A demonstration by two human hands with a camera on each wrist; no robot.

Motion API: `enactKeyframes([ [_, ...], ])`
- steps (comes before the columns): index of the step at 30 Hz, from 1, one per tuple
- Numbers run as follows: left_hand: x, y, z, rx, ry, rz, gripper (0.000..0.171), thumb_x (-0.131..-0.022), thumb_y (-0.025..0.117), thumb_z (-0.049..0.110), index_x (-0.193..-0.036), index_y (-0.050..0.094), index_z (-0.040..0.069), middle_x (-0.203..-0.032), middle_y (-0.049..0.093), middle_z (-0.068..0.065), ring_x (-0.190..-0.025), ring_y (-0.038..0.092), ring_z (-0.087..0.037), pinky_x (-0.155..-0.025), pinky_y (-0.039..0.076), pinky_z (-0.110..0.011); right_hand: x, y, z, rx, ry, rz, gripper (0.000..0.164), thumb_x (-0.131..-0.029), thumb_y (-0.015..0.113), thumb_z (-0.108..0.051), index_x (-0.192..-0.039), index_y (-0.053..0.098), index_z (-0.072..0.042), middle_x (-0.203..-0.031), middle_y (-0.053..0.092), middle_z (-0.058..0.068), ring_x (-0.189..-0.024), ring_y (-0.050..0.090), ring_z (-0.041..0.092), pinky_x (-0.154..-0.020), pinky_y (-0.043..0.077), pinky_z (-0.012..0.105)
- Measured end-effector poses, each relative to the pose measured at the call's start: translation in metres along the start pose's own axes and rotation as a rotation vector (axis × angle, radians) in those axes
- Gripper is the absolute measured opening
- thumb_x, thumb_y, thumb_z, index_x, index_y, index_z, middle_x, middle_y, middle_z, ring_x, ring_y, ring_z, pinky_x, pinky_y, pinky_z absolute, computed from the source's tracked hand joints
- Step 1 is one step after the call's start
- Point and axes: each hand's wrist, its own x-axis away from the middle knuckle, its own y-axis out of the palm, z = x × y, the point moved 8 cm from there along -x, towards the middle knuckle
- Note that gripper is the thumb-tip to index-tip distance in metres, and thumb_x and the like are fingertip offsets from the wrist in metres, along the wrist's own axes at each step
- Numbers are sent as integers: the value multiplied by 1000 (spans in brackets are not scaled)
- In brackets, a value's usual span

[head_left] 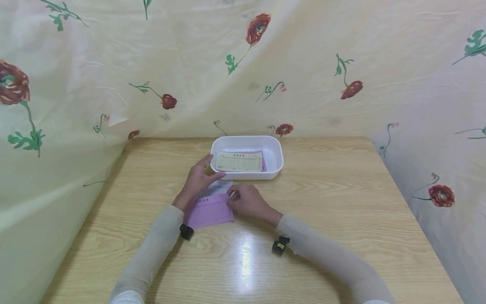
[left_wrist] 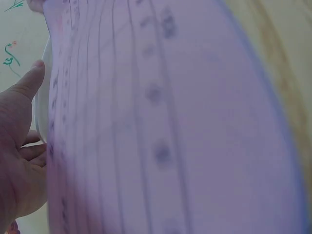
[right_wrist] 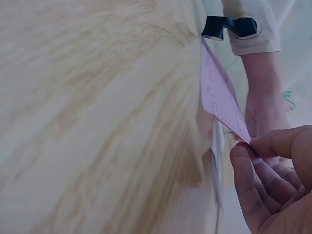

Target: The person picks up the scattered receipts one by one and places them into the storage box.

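My right hand (head_left: 248, 202) pinches a corner of a pink printed form slip (head_left: 210, 211) between thumb and fingertips. The slip tilts up off the table and fills most of the left wrist view, its ruled lines blurred. Beneath its far edge a white printed sheet (head_left: 219, 187) shows, partly covered. My left hand (head_left: 197, 179) rests against the left end of a white plastic tub (head_left: 274, 174), thumb along the front rim and fingers extended at the side. Inside the tub a cream printed form slip (head_left: 240, 162) lies over a pink one (head_left: 264, 162).
The tub stands near the back edge of a wood-grain table (head_left: 341, 202). Behind and beside the table hangs a flowered cloth (head_left: 212, 55). Both wrists wear black camera bands.
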Motion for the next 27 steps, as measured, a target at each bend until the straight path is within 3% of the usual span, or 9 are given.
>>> enactKeyframes([
  [9, 1, 1, 2, -31, 5, -1, 88, -87, 81, 44, -156, 41, 8, -164, 34, -15, -152, 29, -35, -124, 28, -53, 21, -22, 6, -99, -10, -15, 17, -92, 72, -8, -108, 73, -6, -89, 75, 3, -73, 70, 12, -57, 61, 27],
  [16, 0, 1, 1, -34, -9, -10, 89, -87, 81, 44, -157, 39, 9, -165, 33, -14, -153, 28, -35, -124, 27, -52, 34, -44, 5, -67, -19, 9, 16, -91, 73, -9, -107, 75, -9, -91, 74, 0, -79, 69, 10, -65, 61, 26],
  [27, 1, 0, 3, -60, -2, -21, 92, -87, 81, 44, -157, 37, 3, -165, 31, -17, -153, 27, -36, -124, 27, -52, 53, -86, -8, -16, -109, 112, 17, -90, 74, -8, -107, 75, -6, -89, 75, 1, -80, 69, 11, -71, 60, 27],
])
